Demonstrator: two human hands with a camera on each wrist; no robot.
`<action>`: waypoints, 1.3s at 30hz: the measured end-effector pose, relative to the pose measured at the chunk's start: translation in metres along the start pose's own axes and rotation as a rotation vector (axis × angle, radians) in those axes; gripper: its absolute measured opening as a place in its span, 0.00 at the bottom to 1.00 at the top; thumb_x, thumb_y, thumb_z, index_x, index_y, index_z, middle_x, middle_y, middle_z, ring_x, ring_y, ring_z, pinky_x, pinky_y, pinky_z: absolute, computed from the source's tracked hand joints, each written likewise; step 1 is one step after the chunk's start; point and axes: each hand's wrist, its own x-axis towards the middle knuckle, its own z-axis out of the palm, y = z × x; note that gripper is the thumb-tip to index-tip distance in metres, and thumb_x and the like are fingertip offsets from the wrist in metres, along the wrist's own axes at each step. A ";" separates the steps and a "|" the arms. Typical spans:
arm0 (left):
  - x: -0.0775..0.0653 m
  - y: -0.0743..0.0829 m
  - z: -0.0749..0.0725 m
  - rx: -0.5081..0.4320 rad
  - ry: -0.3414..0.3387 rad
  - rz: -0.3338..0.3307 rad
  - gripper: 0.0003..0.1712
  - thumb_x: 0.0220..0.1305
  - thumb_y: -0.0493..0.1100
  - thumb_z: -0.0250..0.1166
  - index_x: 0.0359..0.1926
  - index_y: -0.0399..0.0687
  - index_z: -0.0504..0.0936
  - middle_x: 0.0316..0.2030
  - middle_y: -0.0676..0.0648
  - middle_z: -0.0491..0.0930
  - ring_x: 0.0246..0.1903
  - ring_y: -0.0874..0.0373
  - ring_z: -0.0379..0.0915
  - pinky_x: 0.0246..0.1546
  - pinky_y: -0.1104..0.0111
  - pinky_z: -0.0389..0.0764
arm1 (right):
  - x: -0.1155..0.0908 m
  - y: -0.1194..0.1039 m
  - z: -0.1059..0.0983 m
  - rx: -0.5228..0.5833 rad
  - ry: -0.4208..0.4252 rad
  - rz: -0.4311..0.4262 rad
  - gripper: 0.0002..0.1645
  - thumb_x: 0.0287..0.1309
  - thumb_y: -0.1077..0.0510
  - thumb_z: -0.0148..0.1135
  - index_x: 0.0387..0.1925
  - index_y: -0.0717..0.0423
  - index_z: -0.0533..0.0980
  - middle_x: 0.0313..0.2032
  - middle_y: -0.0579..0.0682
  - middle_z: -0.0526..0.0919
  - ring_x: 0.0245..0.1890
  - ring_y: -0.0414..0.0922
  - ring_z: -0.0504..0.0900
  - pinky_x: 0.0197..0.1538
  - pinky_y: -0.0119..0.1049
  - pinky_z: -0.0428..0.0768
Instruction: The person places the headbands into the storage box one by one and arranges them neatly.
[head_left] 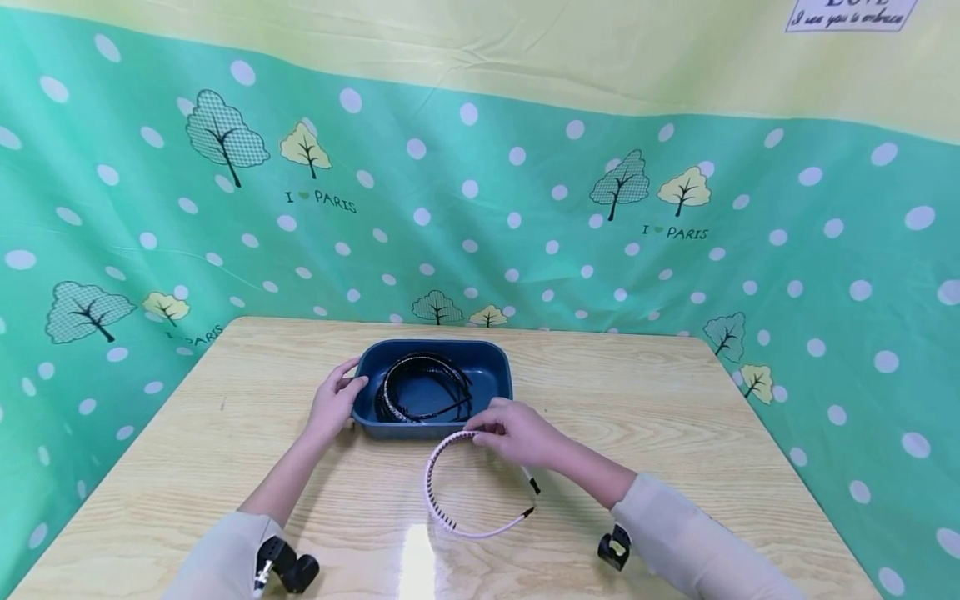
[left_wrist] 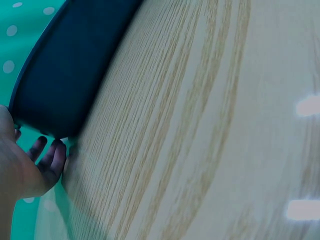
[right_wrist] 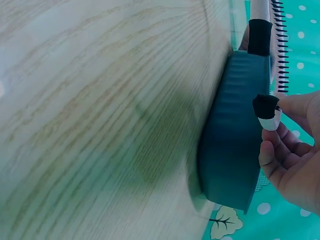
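A dark blue rectangular bin [head_left: 491, 382] sits toward the back of the table, holding several black headbands [head_left: 387, 392] piled on its left side. My left hand [head_left: 332, 406] grips the bin's left end, thumb at the rim and fingers outside; the left wrist view shows the fingers [left_wrist: 57, 157] bent at the bin's corner. My right hand [head_left: 522, 433] pinches a white headband [head_left: 429, 482] with dark teeth along its inner side. That headband hangs in front of the bin, its black-wrapped tips [right_wrist: 260, 37] toward the right. Part of it is hidden behind the right hand.
The wooden table [head_left: 645, 392] runs back to a green polka-dot cloth [head_left: 517, 233] hanging behind and at the sides. Black camera mounts [head_left: 288, 565] sit at both wrists. Light glares off the table's front.
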 end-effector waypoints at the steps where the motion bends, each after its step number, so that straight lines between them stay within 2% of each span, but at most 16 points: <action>1: 0.000 0.000 0.000 0.001 0.000 -0.001 0.28 0.69 0.50 0.51 0.69 0.54 0.61 0.55 0.35 0.73 0.49 0.48 0.72 0.36 0.77 0.73 | 0.000 0.000 -0.001 -0.001 0.004 -0.002 0.10 0.60 0.56 0.61 0.43 0.48 0.83 0.26 0.40 0.70 0.27 0.37 0.67 0.28 0.27 0.69; 9: 0.000 -0.001 0.000 -0.002 -0.002 -0.002 0.28 0.69 0.51 0.51 0.69 0.55 0.61 0.56 0.35 0.72 0.50 0.48 0.72 0.37 0.77 0.73 | 0.003 0.000 -0.002 -0.014 0.026 -0.022 0.10 0.59 0.55 0.61 0.42 0.47 0.83 0.25 0.39 0.70 0.26 0.36 0.66 0.28 0.27 0.68; 32: 0.000 0.000 0.000 -0.022 -0.005 -0.011 0.28 0.69 0.50 0.51 0.69 0.55 0.61 0.55 0.34 0.72 0.47 0.49 0.74 0.35 0.75 0.76 | 0.011 -0.001 -0.002 0.043 0.024 0.017 0.10 0.59 0.55 0.61 0.42 0.47 0.83 0.26 0.42 0.70 0.25 0.38 0.67 0.27 0.28 0.69; 39: 0.000 0.000 0.000 -0.027 -0.006 -0.006 0.28 0.69 0.50 0.51 0.69 0.55 0.61 0.55 0.34 0.72 0.46 0.49 0.74 0.34 0.74 0.77 | 0.016 -0.002 -0.006 0.045 0.051 0.025 0.10 0.59 0.55 0.61 0.42 0.47 0.83 0.26 0.42 0.69 0.24 0.38 0.67 0.26 0.27 0.68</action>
